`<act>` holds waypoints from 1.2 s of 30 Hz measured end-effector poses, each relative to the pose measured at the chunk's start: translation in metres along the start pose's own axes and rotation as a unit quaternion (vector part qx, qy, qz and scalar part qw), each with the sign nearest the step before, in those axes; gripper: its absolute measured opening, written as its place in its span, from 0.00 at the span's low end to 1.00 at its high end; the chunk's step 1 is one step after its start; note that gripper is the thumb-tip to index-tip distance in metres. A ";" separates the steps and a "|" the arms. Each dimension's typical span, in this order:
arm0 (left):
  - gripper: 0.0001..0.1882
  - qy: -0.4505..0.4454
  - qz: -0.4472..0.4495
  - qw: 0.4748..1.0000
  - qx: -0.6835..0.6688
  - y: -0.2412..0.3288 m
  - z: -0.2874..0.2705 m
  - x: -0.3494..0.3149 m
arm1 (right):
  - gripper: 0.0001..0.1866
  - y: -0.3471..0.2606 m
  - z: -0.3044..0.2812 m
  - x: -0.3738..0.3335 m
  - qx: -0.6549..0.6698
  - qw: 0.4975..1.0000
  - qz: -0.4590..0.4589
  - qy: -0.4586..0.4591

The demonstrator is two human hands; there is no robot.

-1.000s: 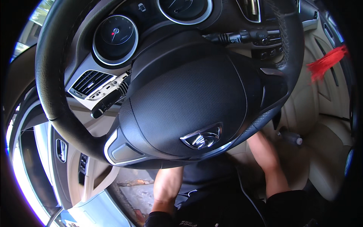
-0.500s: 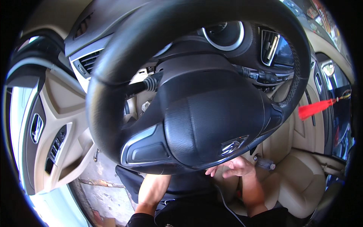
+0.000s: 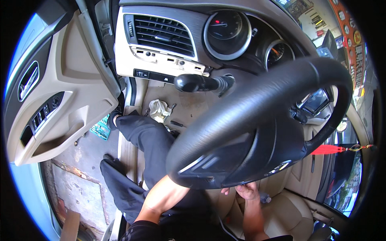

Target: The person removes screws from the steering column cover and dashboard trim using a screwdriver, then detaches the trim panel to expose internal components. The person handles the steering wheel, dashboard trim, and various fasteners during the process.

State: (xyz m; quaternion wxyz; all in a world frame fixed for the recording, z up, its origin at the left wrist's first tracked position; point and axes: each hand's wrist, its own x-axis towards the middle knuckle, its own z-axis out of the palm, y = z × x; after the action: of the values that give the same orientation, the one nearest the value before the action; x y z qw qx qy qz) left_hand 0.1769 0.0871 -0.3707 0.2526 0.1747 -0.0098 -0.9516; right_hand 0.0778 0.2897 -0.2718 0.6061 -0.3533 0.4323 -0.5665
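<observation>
Presently, in the head view, the steering wheel (image 3: 259, 138) stands tilted before me, with my forearms running from the lower edge of the view toward its underside. By my judgement, the step in hand is work at the bottom edge of that wheel. My right hand (image 3: 248, 190) is raised at this edge, fingers loosely bent and partly apart; I cannot tell whether they touch the wheel or have hold of anything. My left hand is concealed behind the wheel; only the left forearm (image 3: 165, 197) shows, so I cannot tell the state of that grip. The next move calls, I judge, for placing the fingers by feel, because the wheel blocks the line of sight.

Hidden: the wheel's underside and the left fingers. Partly covered: the display screen (image 3: 315, 100) beyond the rim, and the clear bottle (image 3: 265, 197) behind my right wrist. Hard to make out: the slim dark object (image 3: 177, 123) on the floor near the crumpled pale cloth (image 3: 159, 110), and the contents of the teal case (image 3: 100, 127) beside my foot
</observation>
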 end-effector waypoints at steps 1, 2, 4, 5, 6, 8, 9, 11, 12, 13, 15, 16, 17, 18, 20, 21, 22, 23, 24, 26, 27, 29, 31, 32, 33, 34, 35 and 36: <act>0.44 -0.010 -0.001 1.000 -0.005 0.004 0.004 0.001 | 0.26 0.001 -0.001 0.000 -0.025 1.000 -0.011 -0.006; 0.44 -0.022 -0.005 1.000 -0.009 0.008 0.008 0.001 | 0.28 0.002 -0.003 -0.001 -0.028 1.000 -0.009 0.005; 0.44 -0.043 -0.011 0.999 -0.016 0.015 0.016 0.001 | 0.28 0.004 -0.012 -0.006 -0.040 0.999 0.006 -0.011; 0.45 -0.052 -0.013 0.998 -0.021 0.019 0.019 0.001 | 0.28 0.005 -0.018 -0.011 -0.037 0.999 0.002 -0.022; 0.45 -0.061 -0.015 0.998 -0.024 0.023 0.023 0.001 | 0.31 0.008 -0.026 -0.018 -0.025 0.999 0.004 -0.025; 0.45 -0.078 -0.021 0.996 -0.034 0.028 0.030 0.001 | 0.36 0.016 -0.043 -0.036 -0.071 0.997 -0.003 0.006; 0.45 -0.085 -0.023 0.995 -0.039 0.032 0.034 0.002 | 0.39 0.023 -0.053 -0.044 -0.129 0.990 -0.033 0.037; 0.46 -0.098 -0.030 0.994 -0.048 0.038 0.042 0.002 | 0.38 0.045 -0.071 -0.056 -0.204 0.970 -0.036 0.125; 0.46 -0.105 -0.034 0.993 -0.051 0.041 0.046 0.001 | 0.37 0.061 -0.079 -0.058 -0.204 0.966 0.016 0.157; 0.46 -0.110 -0.037 0.992 -0.055 0.045 0.050 0.002 | 0.36 0.077 -0.085 -0.058 -0.203 0.951 0.104 0.207; 0.46 -0.121 -0.041 0.990 -0.064 0.053 0.055 0.000 | 0.35 0.107 -0.094 -0.049 -0.196 0.917 0.221 0.270; 0.47 -0.129 -0.039 0.989 -0.066 0.056 0.057 -0.001 | 0.34 0.120 -0.097 -0.043 -0.196 0.902 0.253 0.289; 0.47 -0.136 -0.047 0.987 -0.076 0.059 0.058 -0.003 | 0.33 0.132 -0.097 -0.037 -0.195 0.889 0.281 0.304; 0.49 -0.145 -0.039 0.986 -0.071 0.061 0.057 -0.004 | 0.33 0.139 -0.099 -0.031 -0.195 0.881 0.298 0.311; 0.54 -0.191 -0.024 0.977 -0.089 0.061 0.053 -0.005 | 0.32 0.153 -0.100 -0.019 -0.192 0.861 0.337 0.329; 0.50 -0.175 -0.033 0.980 -0.089 0.058 0.049 -0.008 | 0.31 0.158 -0.100 -0.014 -0.189 0.851 0.354 0.338; 0.50 -0.159 -0.023 0.982 -0.104 0.054 0.047 -0.008 | 0.31 0.160 -0.101 -0.011 -0.189 0.845 0.365 0.343; 0.50 -0.160 -0.009 0.978 -0.135 0.048 0.045 -0.008 | 0.30 0.163 -0.101 -0.008 -0.191 0.837 0.376 0.348; 0.50 -0.154 -0.004 0.974 -0.166 0.042 0.044 -0.009 | 0.30 0.165 -0.101 -0.006 -0.191 0.832 0.381 0.354; 0.46 -0.153 -0.069 0.961 -0.222 0.027 0.044 -0.016 | 0.29 0.169 -0.103 -0.005 -0.195 0.819 0.398 0.365; 0.46 -0.154 -0.106 0.952 -0.243 0.021 0.046 -0.019 | 0.29 0.170 -0.104 -0.004 -0.197 0.813 0.406 0.370; 0.44 -0.166 -0.156 0.940 -0.255 0.018 0.052 -0.025 | 0.28 0.175 -0.104 -0.004 -0.197 0.803 0.418 0.376; 0.50 -0.173 -0.115 0.957 -0.201 0.025 0.061 -0.029 | 0.28 0.179 -0.103 -0.003 -0.196 0.793 0.431 0.383; 0.53 -0.176 -0.098 0.963 -0.179 0.032 0.066 -0.031 | 0.28 0.181 -0.103 -0.002 -0.199 0.789 0.434 0.386; 0.55 -0.117 -0.093 0.982 -0.111 0.038 0.071 -0.037 | 0.28 0.183 -0.103 -0.002 -0.198 0.786 0.441 0.387; 0.52 -0.083 -0.113 0.985 -0.105 0.046 0.076 -0.041 | 0.28 0.184 -0.102 -0.002 -0.198 0.782 0.445 0.389; 0.49 -0.061 -0.120 0.985 -0.105 0.054 0.081 -0.043 | 0.28 0.186 -0.101 -0.001 -0.195 0.778 0.453 0.390; 0.46 -0.038 -0.130 0.985 -0.105 0.060 0.086 -0.045 | 0.28 0.187 -0.101 -0.002 -0.195 0.772 0.460 0.394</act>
State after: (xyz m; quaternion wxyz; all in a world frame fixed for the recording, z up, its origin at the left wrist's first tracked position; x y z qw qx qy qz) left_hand 0.2132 0.0507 -0.2691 0.1433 0.1103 0.1032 -0.9781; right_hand 0.0556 0.3181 -0.4809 0.4889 0.0314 0.8451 -0.2137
